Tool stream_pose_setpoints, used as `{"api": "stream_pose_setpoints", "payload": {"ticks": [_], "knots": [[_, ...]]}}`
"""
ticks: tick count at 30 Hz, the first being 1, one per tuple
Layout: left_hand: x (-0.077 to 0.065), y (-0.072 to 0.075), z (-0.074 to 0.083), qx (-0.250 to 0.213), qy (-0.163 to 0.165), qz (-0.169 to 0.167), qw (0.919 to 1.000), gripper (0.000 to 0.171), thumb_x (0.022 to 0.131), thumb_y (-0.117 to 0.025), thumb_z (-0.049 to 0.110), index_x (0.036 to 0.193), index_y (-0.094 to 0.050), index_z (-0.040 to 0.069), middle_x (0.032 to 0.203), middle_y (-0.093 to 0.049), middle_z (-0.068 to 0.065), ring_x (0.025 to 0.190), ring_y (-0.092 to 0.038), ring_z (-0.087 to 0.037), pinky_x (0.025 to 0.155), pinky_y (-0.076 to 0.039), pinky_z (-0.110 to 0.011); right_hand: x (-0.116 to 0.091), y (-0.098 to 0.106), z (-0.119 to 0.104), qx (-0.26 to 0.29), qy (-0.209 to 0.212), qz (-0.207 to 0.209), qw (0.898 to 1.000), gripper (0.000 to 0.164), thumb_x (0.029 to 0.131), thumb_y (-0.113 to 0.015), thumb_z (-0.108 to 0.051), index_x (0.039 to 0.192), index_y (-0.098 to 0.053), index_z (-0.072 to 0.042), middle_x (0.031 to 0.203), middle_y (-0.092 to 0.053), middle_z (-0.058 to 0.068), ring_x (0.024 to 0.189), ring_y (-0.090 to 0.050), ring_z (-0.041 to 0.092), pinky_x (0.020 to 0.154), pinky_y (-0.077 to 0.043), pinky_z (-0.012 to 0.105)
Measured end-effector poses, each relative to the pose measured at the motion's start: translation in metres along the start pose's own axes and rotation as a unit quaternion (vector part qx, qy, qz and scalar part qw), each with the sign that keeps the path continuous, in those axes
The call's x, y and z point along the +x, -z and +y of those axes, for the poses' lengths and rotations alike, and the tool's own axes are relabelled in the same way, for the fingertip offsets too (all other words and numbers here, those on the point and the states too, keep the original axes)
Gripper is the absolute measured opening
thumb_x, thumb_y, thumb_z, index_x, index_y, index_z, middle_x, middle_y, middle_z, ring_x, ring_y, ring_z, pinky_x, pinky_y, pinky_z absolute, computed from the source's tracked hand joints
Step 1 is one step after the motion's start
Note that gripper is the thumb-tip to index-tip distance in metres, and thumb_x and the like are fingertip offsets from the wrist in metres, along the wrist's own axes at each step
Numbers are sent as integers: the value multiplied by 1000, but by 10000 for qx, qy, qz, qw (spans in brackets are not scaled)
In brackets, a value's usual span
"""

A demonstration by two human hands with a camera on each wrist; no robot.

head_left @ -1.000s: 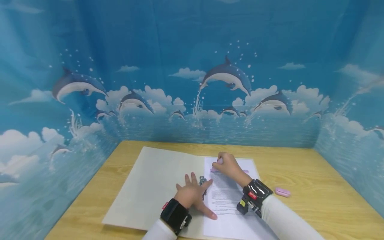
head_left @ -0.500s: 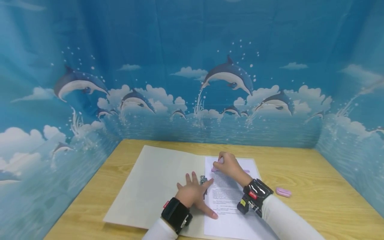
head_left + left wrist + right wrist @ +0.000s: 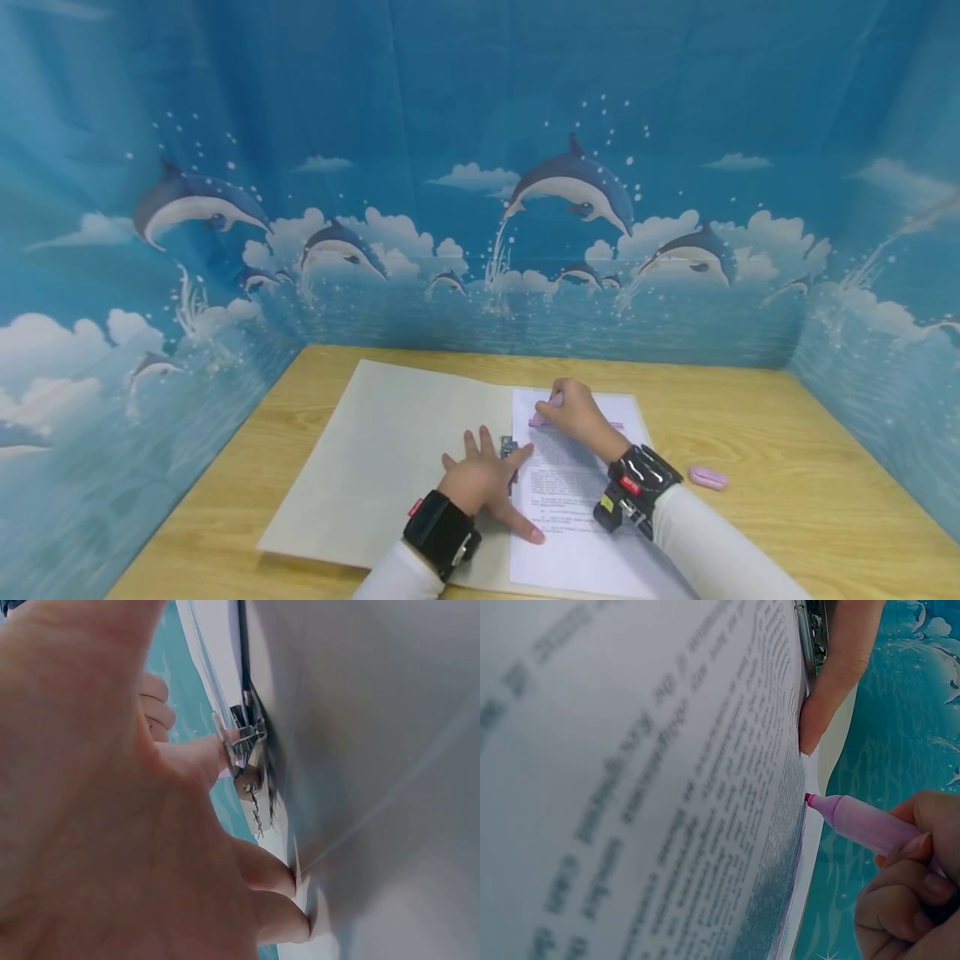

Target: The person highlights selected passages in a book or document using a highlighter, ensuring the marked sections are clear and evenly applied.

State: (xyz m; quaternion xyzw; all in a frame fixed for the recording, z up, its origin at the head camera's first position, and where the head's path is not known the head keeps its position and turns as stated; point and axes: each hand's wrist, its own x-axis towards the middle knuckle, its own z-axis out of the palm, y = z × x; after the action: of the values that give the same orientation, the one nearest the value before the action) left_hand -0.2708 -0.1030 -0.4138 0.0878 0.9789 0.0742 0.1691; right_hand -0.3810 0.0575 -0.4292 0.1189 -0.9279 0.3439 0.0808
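Observation:
My right hand pinches a pink highlighter near the top of a printed sheet. In the right wrist view its dark pink tip is at the left end of the printed lines. A purple-pink stroke runs across the upper text. My left hand lies spread over the folder's fold, its thumb and index finger on the sheet's left edge. Beneath it, a metal clip shows partly in the left wrist view. The open cream folder lies under the sheet.
A pink highlighter cap lies on the wooden table, right of the folder. Behind and beside the table hangs a blue curtain with dolphins on it. Both wrists wear black camera straps.
The highlighter tip stays at the left of the upper text while the right hand shifts very slightly. The left hand keeps its place on the folder. The view tilts a little.

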Motion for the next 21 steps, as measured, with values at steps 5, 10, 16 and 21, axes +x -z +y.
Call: {"api": "stream_pose_setpoints", "payload": {"ticks": [5, 10, 16, 21], "knots": [[-1, 1, 2, 12, 4, -45, 10000, 117, 42, -70, 77, 145, -26, 42, 154, -13, -30, 136, -10, -53, 98, -23, -79, 0, 1, 2, -9, -6, 4, 10000, 22, 73, -70, -16, 65, -53, -5, 53, -44, 1, 47, -42, 13, 42, -37, 24], [0, 1, 2, 3, 22, -73, 10000, 117, 42, -70, 77, 145, -26, 42, 154, -14, -30, 136, -10, -54, 98, -23, -79, -3, 4, 1, 11, -2, -4, 10000, 23, 73, -70, -16, 64, -52, -5, 52, -44, 0, 47, -42, 12, 43, -37, 24], [2, -1, 1, 8, 26, -39, 10000, 117, 42, -70, 77, 144, -26, 43, 154, -14, -30, 136, -11, -54, 98, -24, -79, -5, 9, 3, 33, -52, -36, 10000, 23, 74, -70, -16, 65, -52, -5, 51, -43, 0, 46, -41, 12, 43, -37, 25], [2, -1, 0, -57, 20, -21, 10000, 117, 41, -71, 76, 144, -27, 43, 154, -14, -31, 136, -11, -54, 98, -23, -79, -5, 12, 8, -12, -61, -50, 10000, 23, 75, -69, -17, 65, -52, -5, 52, -43, 0, 46, -41, 12, 43, -37, 25]]}}
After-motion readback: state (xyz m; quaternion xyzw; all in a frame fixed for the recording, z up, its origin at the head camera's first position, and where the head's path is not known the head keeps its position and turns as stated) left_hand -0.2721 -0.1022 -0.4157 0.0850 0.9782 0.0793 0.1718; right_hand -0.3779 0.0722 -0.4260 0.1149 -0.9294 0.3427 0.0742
